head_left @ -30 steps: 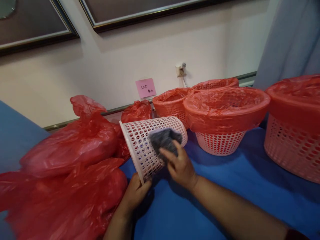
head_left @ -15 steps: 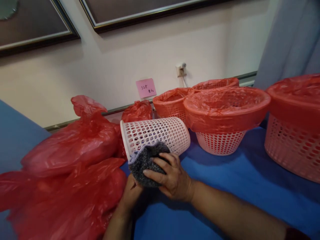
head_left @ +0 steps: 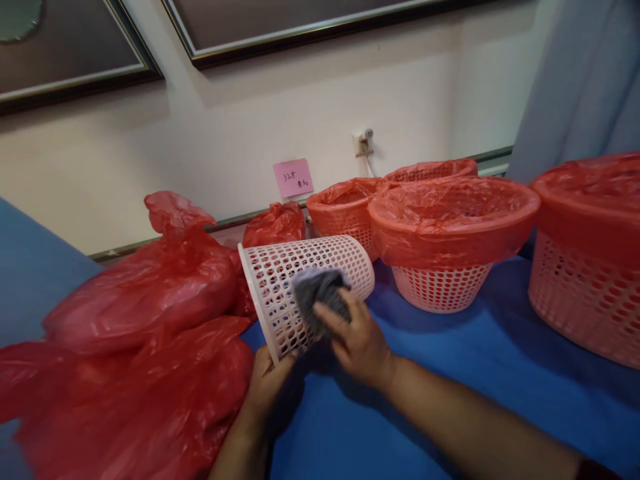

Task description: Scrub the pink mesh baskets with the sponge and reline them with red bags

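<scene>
A pale pink perforated plastic wastebasket (head_left: pixel 270 280) lies tipped on its side, its mouth turned to the left. My left hand (head_left: pixel 270 377) grips the lower part of its rim. Against the side of the wastebasket, my right hand (head_left: pixel 360 340) holds a bunched dark grey cloth (head_left: pixel 320 293), slightly blurred. The fingers are closed on the cloth, and part of the basket wall is hidden behind it.
Red plastic bags (head_left: pixel 150 300) lie heaped at the left. Behind and right stand several baskets lined with red bags, including a wide one (head_left: pixel 445 287) and a large one (head_left: pixel 585 300). A blue cloth (head_left: pixel 360 427) covers the surface. A pink note (head_left: pixel 293 178) is on the wall.
My right hand has moved the cloth right and up along the basket, away from the rim. The basket's mouth has turned slightly toward me, and more of its rim shows.
</scene>
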A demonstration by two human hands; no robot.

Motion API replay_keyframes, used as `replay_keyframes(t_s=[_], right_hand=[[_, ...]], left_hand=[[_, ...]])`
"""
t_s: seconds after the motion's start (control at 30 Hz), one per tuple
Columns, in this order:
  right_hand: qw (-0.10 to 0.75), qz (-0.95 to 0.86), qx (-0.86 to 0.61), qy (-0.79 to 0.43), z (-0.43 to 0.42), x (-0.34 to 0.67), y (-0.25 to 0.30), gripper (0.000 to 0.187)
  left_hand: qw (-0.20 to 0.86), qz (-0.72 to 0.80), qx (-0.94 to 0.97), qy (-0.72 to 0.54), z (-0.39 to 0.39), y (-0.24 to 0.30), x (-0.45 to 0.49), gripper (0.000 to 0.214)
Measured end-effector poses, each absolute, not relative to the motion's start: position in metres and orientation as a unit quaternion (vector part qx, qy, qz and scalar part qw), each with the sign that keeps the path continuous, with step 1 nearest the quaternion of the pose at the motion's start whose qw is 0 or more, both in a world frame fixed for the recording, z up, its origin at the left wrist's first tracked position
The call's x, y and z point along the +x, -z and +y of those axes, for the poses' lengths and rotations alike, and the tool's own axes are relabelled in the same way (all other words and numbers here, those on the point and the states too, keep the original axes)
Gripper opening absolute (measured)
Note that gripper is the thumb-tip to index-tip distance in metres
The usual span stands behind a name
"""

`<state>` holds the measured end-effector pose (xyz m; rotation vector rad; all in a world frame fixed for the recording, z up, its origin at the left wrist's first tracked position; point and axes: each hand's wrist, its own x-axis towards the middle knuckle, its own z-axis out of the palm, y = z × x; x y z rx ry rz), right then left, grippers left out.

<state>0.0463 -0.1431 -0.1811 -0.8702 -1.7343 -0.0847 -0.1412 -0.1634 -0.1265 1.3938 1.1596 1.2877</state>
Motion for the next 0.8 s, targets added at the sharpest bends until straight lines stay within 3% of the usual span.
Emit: replay_keyframes(t_s=[0.13, 0.33, 0.4, 0.67, 0.8], right_hand=[[0.54, -0.793, -0.272, 0.07, -0.159, 0.033, 0.18, 0.066], [0.626, -0.564, -0.536, -0.046, -0.103, 0.074, 0.191, 0.063], [0.63, -0.53, -0.564, -0.073, -0.099, 0.076, 0.192, 0.063], [0.549, -0.798, -0.247, 0.035, -0.159, 0.033, 0.183, 0.07], [0.605, -0.685, -0.405, -0.013, -0.135, 0.049, 0.187, 0.066]], left_hand=[[0.453, 0.467, 0.547, -0.527, -0.165, 0.131, -0.144, 0.045], [0.44, 0.48, 0.559, -0.513, -0.158, 0.138, -0.152, 0.047], [0.427, 0.486, 0.568, -0.508, -0.155, 0.139, -0.154, 0.048], [0.422, 0.481, 0.562, -0.524, -0.159, 0.136, -0.151, 0.056], [0.451, 0.478, 0.605, -0.45, -0.159, 0.135, -0.155, 0.055]])
